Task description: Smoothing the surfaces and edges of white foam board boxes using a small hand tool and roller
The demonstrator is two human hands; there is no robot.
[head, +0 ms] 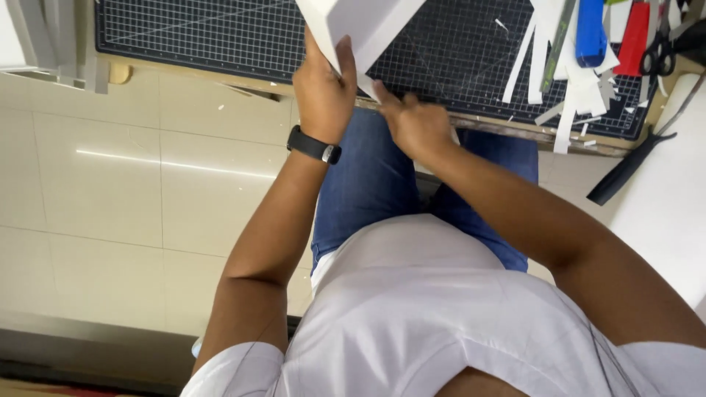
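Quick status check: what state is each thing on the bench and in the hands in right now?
White board piece: lifted, tilted over the mat.
Left hand: gripping the board piece's edge.
Right hand: fingers at the board's lower edge.
Cutting mat: flat on the bench.
Paper strips: loose, scattered.
Scissors: lying unused, blades hidden.

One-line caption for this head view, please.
Left hand grips a white folded card piece over a gridded cutting mat; right hand touches its lower edge.

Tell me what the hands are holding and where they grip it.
Left hand grips white folded card at its lower edge; right hand touches the same edge.
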